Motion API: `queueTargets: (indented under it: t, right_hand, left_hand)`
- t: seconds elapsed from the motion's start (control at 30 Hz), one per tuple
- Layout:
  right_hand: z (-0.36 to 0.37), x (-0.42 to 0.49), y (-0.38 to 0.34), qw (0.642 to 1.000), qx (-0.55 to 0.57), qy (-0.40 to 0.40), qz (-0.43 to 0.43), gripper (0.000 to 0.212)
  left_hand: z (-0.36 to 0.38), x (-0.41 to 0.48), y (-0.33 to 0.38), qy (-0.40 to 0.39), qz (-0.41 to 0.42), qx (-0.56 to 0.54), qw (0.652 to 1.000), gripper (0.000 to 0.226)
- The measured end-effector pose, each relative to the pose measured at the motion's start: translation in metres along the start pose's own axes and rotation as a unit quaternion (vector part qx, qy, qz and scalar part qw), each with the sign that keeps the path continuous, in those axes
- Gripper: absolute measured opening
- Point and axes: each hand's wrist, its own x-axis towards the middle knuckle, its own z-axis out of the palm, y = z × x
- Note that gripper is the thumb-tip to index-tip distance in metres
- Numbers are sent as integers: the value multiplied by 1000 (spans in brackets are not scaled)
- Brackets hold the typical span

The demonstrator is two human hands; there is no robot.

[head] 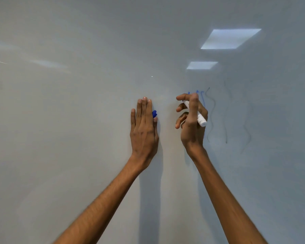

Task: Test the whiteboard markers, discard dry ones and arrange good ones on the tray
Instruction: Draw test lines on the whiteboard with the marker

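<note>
Facing the whiteboard [95,50], you grip a white marker [201,120] in your right hand [192,124], thumb and curled fingers round the barrel; its tip is hidden behind the fingers, just beside blue strokes [203,101]. Your left hand [143,127] is raised, fingers straight and together, thumb pinching a blue cap [154,113] against the forefinger. Fainter wavy lines [226,120] lie further right.
</note>
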Motion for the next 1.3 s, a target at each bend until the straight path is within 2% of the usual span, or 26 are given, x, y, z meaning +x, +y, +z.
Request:
queueTargets:
  t: [0.13,0.3,0.4,0.5,0.63,0.7,0.8,0.93,1.17,1.3]
  right_hand:
    - [0,10,5,999,-48,-2,-9,37]
    - [-9,3,13,995,-83,-52,-21,32]
    - [-24,-16,22,997,-64,-33,2,32]
    - [-39,-48,35,995,-76,-61,13,33]
    - [-58,-78,47,995,-52,-36,77,32]
    - [-61,-87,47,992,-69,-56,88,32]
    - [-55,-77,34,995,-59,-54,66,28]
    - [-33,-31,7,996,-61,-61,7,7]
    - [-1,10,-4,989,-117,-75,-52,13]
    - [-14,-20,8,992,-110,-62,-11,13]
  left_hand:
    - [1,-1,2,-6,-6,-4,1000,51]
    - [-1,-3,2,-8,-6,5,1000,51]
    - [-2,-5,2,-9,-4,4,1000,50]
    - [-2,-7,1,-8,-4,2,1000,50]
    - [-1,-12,2,-7,-11,2,1000,50]
    - [-1,-16,3,-9,-10,3,1000,49]
    - [-3,-19,1,-16,-10,-1,1000,49]
    - [-4,-19,-1,-27,-7,2,1000,51]
    - [-7,-15,-12,-21,-28,36,999,53]
    - [-13,-21,-22,-30,-25,47,998,53]
